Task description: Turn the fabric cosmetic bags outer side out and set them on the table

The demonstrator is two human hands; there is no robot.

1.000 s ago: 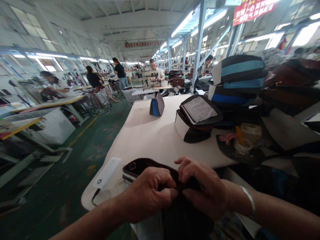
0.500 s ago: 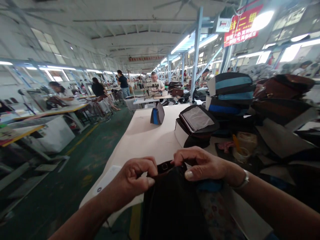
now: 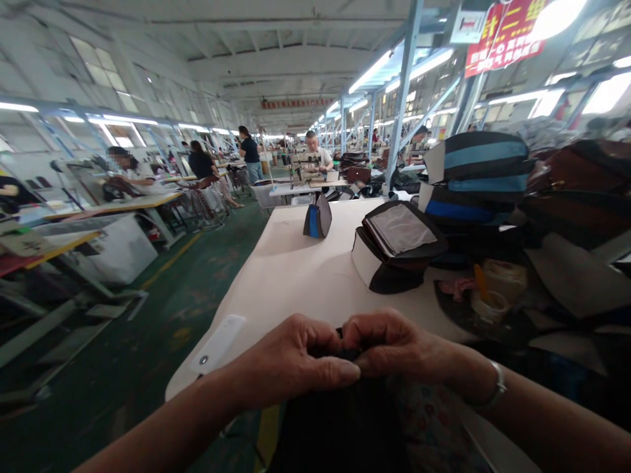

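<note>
My left hand (image 3: 300, 358) and my right hand (image 3: 394, 345) meet at the upper edge of a dark bag (image 3: 340, 427) close to my body. The left fingers are closed in a pinch on that edge, with the thumb lying flat toward the other hand. Curled fingers and thumb of the right hand grip the same edge just beside it. Between the fingertips only a small black bit shows; the rest of the edge is hidden. The bag's lower part is in deep shadow.
A pale worktable (image 3: 296, 282) extends ahead. On it stand a small blue-striped bag piece (image 3: 317, 218) and stacked black-and-white pieces (image 3: 399, 243). Striped bag parts (image 3: 478, 171) are piled right, near a glue-stained pot (image 3: 490, 305). A white strip (image 3: 219, 345) lies left. Co-workers sit and stand beyond.
Both hands have drawn together over the bag's edge, closing the gap between them. A small buckle seen there before is now covered. The view has shifted slightly.
</note>
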